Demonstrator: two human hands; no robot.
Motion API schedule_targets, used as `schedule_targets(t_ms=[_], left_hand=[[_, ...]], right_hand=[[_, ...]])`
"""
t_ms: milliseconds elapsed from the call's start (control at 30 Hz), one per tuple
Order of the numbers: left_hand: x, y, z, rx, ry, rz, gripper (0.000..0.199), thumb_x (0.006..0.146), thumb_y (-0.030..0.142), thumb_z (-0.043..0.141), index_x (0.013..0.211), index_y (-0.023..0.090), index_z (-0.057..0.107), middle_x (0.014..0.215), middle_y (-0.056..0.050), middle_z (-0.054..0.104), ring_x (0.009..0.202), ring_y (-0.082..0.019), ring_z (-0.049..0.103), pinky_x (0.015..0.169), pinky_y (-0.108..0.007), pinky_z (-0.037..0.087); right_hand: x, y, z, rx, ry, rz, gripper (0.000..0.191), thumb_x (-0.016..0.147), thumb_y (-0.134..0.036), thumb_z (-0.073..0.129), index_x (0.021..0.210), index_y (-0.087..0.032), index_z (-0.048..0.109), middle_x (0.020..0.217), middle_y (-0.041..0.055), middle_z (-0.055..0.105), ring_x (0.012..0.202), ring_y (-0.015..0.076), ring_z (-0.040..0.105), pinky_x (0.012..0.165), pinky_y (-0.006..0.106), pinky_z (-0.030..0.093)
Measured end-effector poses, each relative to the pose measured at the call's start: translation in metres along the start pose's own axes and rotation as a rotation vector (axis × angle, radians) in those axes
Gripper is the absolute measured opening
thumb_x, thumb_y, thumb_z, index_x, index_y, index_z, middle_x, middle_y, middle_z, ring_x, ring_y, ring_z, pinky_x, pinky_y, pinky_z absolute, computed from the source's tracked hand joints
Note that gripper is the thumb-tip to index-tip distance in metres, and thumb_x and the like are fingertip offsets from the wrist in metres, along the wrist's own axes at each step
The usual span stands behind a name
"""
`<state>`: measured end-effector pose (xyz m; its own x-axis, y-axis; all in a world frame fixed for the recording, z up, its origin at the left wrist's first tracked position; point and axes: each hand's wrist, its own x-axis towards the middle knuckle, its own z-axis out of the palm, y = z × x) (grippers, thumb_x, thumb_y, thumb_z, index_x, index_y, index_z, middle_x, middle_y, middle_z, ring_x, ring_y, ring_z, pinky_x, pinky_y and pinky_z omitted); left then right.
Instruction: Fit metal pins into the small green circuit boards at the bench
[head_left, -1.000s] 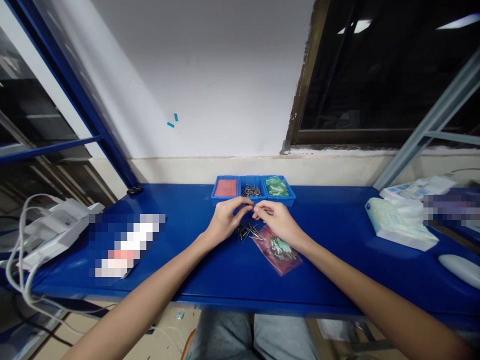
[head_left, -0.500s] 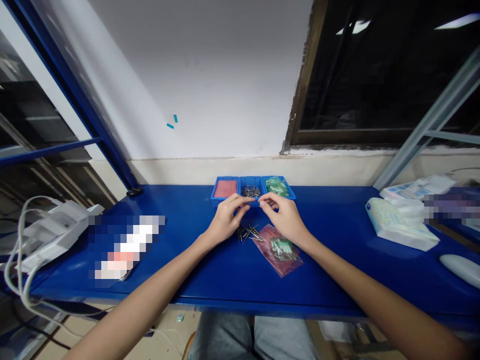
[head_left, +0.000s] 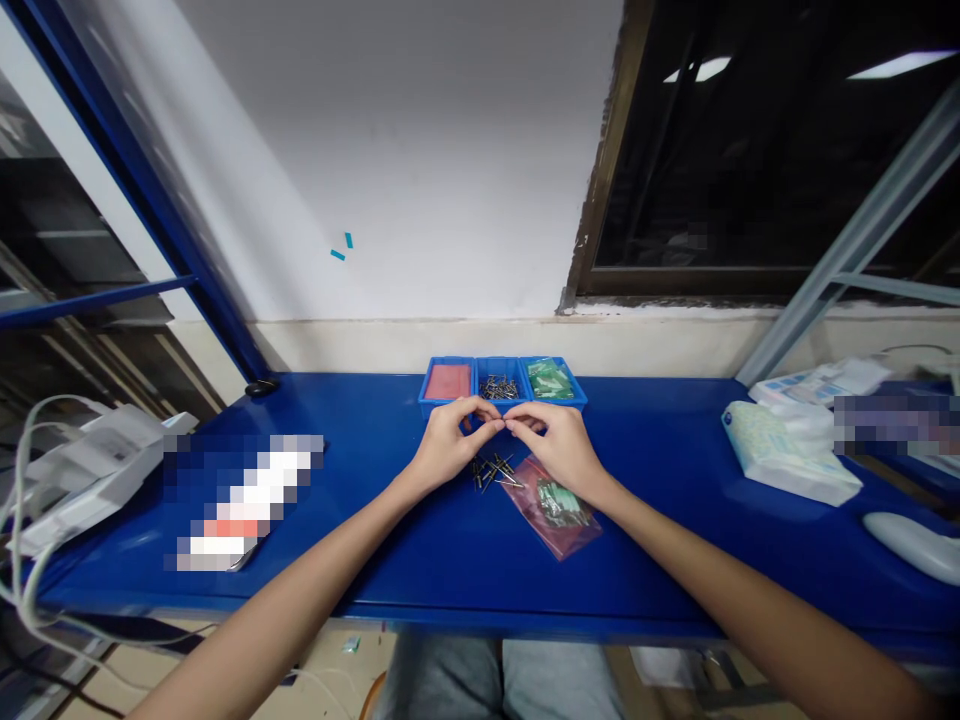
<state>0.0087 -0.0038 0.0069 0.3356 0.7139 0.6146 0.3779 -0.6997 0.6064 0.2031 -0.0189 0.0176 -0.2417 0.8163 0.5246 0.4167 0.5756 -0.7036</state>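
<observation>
My left hand [head_left: 452,440] and my right hand [head_left: 556,441] meet fingertip to fingertip just in front of the blue bins. Thumb and fingers of each are pinched together; whatever they hold is too small to make out. Behind them, the left bin holds pink bags [head_left: 449,381], the middle one many small metal pins [head_left: 501,387], the right one green packets [head_left: 550,379]. Several loose metal pins [head_left: 493,471] lie on the blue table [head_left: 420,570] below my hands. Beside these is a pink bag [head_left: 556,538] with a green packet [head_left: 562,503] on or in it.
A power strip with white cables [head_left: 112,465] sits at the left, near a blurred flat object [head_left: 247,505]. To the right are a tissue pack [head_left: 791,452] and a white rounded object [head_left: 911,545]. A small black item [head_left: 262,387] rests at the back left.
My hands have come together, fingertips now touching where a gap was before, and sit slightly lower. The whole view has shifted a little.
</observation>
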Motion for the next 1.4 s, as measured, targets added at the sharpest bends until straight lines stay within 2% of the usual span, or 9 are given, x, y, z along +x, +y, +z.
schedule_targets(t_ms=[133, 233, 333, 433, 533, 700, 833, 1133, 1400], left_hand=[[0.000, -0.007, -0.005, 0.171, 0.037, 0.044, 0.029, 0.092, 0.023, 0.059, 0.119, 0.016, 0.056, 0.095, -0.005, 0.065, 0.085, -0.017, 0.060, 0.073, -0.029, 0.047], [-0.001, -0.013, -0.006, 0.260, -0.018, 0.051, 0.017, 0.093, 0.019, 0.052, 0.109, 0.016, 0.056, 0.084, -0.003, 0.059, 0.075, -0.016, 0.056, 0.072, -0.029, 0.047], [-0.002, -0.015, -0.006, 0.330, -0.098, 0.079, 0.015, 0.092, 0.017, 0.050, 0.105, 0.017, 0.057, 0.088, -0.005, 0.059, 0.080, -0.018, 0.057, 0.075, -0.031, 0.048], [-0.002, -0.014, -0.010, 0.359, -0.160, 0.087, 0.016, 0.093, 0.015, 0.048, 0.105, 0.018, 0.059, 0.093, -0.006, 0.061, 0.082, -0.019, 0.059, 0.076, -0.031, 0.049], [0.000, -0.014, -0.018, 0.383, -0.267, 0.103, 0.018, 0.090, 0.014, 0.050, 0.103, 0.018, 0.062, 0.093, -0.007, 0.065, 0.078, -0.018, 0.061, 0.073, -0.030, 0.048], [0.005, -0.013, -0.030, 0.250, -0.375, -0.007, 0.019, 0.083, 0.013, 0.054, 0.094, 0.018, 0.068, 0.064, 0.002, 0.061, 0.055, -0.012, 0.053, 0.056, -0.024, 0.040], [0.008, -0.013, -0.033, 0.098, -0.380, -0.046, 0.019, 0.080, 0.014, 0.056, 0.093, 0.016, 0.070, 0.062, 0.002, 0.060, 0.055, -0.012, 0.055, 0.054, -0.022, 0.042], [0.005, -0.027, -0.035, 0.151, -0.677, -0.158, 0.032, 0.074, 0.018, 0.067, 0.106, 0.014, 0.072, 0.092, -0.006, 0.069, 0.074, -0.014, 0.060, 0.064, -0.023, 0.047], [0.007, -0.026, -0.035, 0.131, -0.679, -0.218, 0.024, 0.080, 0.019, 0.064, 0.102, 0.012, 0.069, 0.082, -0.004, 0.066, 0.068, -0.013, 0.057, 0.061, -0.023, 0.044]], right_hand=[[0.032, 0.014, -0.005, -0.361, 0.047, -0.166, 0.021, 0.094, -0.020, 0.053, 0.098, -0.022, 0.074, 0.100, 0.0070, 0.075, 0.092, 0.0231, 0.067, 0.088, 0.039, 0.050], [0.065, 0.023, -0.003, -0.529, 0.067, -0.143, 0.022, 0.095, -0.020, 0.052, 0.101, -0.019, 0.073, 0.101, 0.0104, 0.073, 0.096, 0.0254, 0.064, 0.089, 0.040, 0.047], [0.083, 0.023, -0.001, -0.614, 0.067, -0.142, 0.021, 0.094, -0.024, 0.053, 0.101, -0.017, 0.072, 0.098, 0.0127, 0.072, 0.097, 0.0272, 0.061, 0.085, 0.040, 0.046], [0.070, 0.016, -0.005, -0.580, 0.066, -0.170, 0.022, 0.095, -0.022, 0.049, 0.097, -0.017, 0.070, 0.098, 0.0118, 0.071, 0.098, 0.0265, 0.059, 0.088, 0.040, 0.044], [0.037, 0.007, -0.009, -0.517, 0.029, -0.172, 0.021, 0.095, -0.020, 0.048, 0.089, -0.019, 0.069, 0.092, 0.0085, 0.069, 0.093, 0.0240, 0.060, 0.087, 0.038, 0.043], [-0.002, 0.000, 0.001, -0.455, -0.162, -0.124, 0.021, 0.096, -0.019, 0.050, 0.087, -0.020, 0.068, 0.087, 0.0059, 0.069, 0.088, 0.0221, 0.060, 0.080, 0.034, 0.044], [-0.007, 0.000, 0.012, -0.471, -0.235, -0.145, 0.020, 0.097, -0.017, 0.050, 0.088, -0.018, 0.068, 0.087, 0.0068, 0.068, 0.087, 0.0219, 0.059, 0.081, 0.035, 0.044], [-0.006, 0.009, 0.010, -0.413, -0.231, -0.199, 0.029, 0.086, 0.005, 0.050, 0.098, -0.015, 0.067, 0.102, 0.0089, 0.067, 0.099, 0.0219, 0.058, 0.088, 0.034, 0.045], [-0.006, 0.010, 0.014, -0.425, -0.266, -0.151, 0.017, 0.088, -0.003, 0.058, 0.096, -0.014, 0.068, 0.101, 0.0085, 0.067, 0.095, 0.0212, 0.059, 0.088, 0.035, 0.045]])
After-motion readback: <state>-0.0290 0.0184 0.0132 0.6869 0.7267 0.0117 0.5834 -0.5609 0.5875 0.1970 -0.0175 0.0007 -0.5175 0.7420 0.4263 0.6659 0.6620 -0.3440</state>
